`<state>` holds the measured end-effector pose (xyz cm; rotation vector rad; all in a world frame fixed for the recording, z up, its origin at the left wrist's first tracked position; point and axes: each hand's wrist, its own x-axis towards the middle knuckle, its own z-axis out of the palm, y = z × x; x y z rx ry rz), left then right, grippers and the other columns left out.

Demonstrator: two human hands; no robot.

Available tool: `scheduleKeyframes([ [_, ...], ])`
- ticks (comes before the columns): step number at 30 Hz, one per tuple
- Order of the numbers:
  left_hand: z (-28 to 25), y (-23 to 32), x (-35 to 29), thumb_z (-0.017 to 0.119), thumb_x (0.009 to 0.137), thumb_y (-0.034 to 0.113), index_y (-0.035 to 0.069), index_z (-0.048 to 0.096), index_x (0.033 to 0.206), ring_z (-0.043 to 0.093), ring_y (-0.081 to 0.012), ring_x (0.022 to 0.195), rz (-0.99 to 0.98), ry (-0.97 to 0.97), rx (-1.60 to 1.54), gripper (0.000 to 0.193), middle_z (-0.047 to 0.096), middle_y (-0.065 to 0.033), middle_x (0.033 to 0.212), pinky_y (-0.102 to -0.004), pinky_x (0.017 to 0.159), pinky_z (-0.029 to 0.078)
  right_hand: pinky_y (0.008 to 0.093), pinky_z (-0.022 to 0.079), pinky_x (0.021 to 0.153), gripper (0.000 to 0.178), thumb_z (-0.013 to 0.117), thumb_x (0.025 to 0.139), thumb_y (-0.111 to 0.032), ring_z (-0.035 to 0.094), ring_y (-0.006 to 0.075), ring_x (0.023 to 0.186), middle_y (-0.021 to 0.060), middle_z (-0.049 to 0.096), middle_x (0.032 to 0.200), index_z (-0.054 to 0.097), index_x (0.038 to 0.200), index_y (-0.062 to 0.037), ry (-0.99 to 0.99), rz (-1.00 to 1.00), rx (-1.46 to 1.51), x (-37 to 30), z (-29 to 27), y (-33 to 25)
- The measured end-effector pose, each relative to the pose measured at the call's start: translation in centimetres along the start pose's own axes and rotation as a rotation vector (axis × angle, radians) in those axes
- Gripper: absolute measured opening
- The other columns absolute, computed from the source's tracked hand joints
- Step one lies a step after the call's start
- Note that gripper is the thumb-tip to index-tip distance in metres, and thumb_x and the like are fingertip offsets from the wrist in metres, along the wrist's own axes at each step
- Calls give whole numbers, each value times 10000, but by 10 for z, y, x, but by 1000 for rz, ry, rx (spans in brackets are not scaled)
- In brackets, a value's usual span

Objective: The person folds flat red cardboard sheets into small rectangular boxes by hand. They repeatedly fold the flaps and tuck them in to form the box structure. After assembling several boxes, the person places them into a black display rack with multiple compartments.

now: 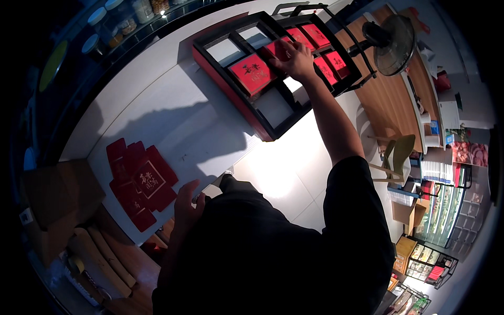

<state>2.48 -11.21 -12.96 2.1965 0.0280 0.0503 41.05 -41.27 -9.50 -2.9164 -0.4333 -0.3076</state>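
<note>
My right hand (pixel 296 62) reaches to the far side of the table, thumb and fingers closed around a small red box (pixel 275 49) in a black divided gift box (pixel 265 130) with red outer sides. Beside it, another red box with gold lettering (pixel 252 73) fills a compartment. Several other compartments in this gift box hold no red box. My left hand (pixel 188 203) hovers low by the table's near edge, fingers apart, holding nothing visible. Left of it lie flat, unfolded red cartons (pixel 152 180), overlapping one another.
A second black tray with several red boxes (pixel 316 35) adjoins the gift box on the right. An open brown cardboard box (pixel 63 197) stands at the table's left end. Jars (pixel 121 18) line the far shelf. A fan (pixel 394 44) and a chair (pixel 399 157) are to the right.
</note>
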Motion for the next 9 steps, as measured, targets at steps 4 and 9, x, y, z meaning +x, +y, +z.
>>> scheduleKeyframes([
  [4, 0, -1, 0, 608, 810, 106, 10, 535, 1123, 576, -337, 997, -5, -11, -6, 336, 588, -176, 1078, -392, 842, 468, 478, 335, 988, 859, 630, 647, -701, 387, 352, 1232, 175, 406, 1311, 416, 1364, -279, -88, 41, 28, 1, 0, 3],
  [9, 4, -10, -3, 615, 815, 120, 30, 536, 1141, 576, -330, 1005, -12, -42, -13, 347, 584, -184, 1086, -392, 847, 468, 488, 276, 1029, 921, 590, 658, -737, 323, 331, 1299, 159, 329, 1393, 337, 1414, -276, -122, 69, -1, -1, 12, 2],
])
